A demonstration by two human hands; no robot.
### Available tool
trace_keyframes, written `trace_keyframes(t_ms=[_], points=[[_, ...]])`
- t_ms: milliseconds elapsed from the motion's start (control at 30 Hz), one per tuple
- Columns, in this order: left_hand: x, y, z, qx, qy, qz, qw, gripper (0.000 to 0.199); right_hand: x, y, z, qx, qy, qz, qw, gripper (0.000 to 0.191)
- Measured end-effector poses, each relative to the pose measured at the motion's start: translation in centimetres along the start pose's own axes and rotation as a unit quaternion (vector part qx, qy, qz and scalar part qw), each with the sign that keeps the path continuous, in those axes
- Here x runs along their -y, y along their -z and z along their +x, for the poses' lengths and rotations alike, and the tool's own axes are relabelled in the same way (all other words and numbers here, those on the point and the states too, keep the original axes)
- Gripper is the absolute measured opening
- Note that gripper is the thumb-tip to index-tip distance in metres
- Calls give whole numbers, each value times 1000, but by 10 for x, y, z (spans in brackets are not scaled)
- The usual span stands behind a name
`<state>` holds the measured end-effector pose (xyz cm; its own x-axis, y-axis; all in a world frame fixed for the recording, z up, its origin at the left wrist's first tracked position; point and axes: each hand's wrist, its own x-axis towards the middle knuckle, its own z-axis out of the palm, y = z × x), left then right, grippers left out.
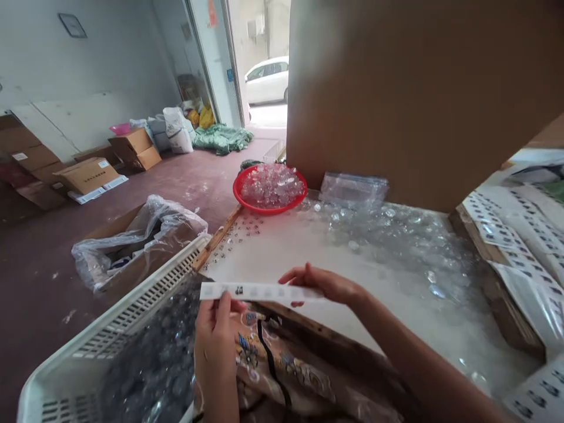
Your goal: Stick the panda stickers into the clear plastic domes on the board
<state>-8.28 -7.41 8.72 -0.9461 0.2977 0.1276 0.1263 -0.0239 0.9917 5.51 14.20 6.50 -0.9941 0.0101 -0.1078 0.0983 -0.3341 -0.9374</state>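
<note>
A narrow white strip (259, 292) is stretched level in front of me. It bears one dark printed figure and several faint grey marks. My left hand (218, 329) pinches its left end, thumb on the front. At the strip's right end is my right hand (328, 285), slightly blurred, with fingers stretched apart behind the strip and the thumb raised off it. Below my left hand, a white plastic crate (110, 314) holds many clear, glassy pieces. Small dark figures (240, 232) lie along the left edge of the white tabletop (286, 247).
A red basin (269, 208) full of clear pieces stands at the table's far left corner. Loose clear pieces (396, 241) are scattered rightward. Printed sheets (506, 226) lie on cardboard at right. A large cardboard panel (396, 100) rises behind. An open, plastic-lined box (136, 247) sits on the floor.
</note>
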Motion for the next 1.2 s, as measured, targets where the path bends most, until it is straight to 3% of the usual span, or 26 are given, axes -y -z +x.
trace_keyframes(t_ms=[167,433,567,700,800,967,1067,1200], points=[[4,-32,-9,46,36,-70,996,18,-9,12,-61,-145,-35,-188,971,43],[22,-81,-26,121,108,-145,976,31,-45,0,-105,-338,9,-236,911,25],[24,-102,-38,165,155,-164,960,37,-55,-2,-119,-366,14,-275,889,23],[28,-112,-51,148,147,-125,970,32,-54,0,-133,-371,30,-344,862,22],[28,-116,-64,157,134,-83,975,28,-40,-7,-129,-404,94,-379,827,27],[23,-120,-88,240,106,-30,965,25,-18,-26,-94,-415,170,-330,831,15],[20,-118,-92,278,94,-9,956,23,-20,-28,-78,-422,194,-346,815,12],[26,-117,-89,282,90,16,955,23,-33,-27,-76,-411,184,-442,776,17]])
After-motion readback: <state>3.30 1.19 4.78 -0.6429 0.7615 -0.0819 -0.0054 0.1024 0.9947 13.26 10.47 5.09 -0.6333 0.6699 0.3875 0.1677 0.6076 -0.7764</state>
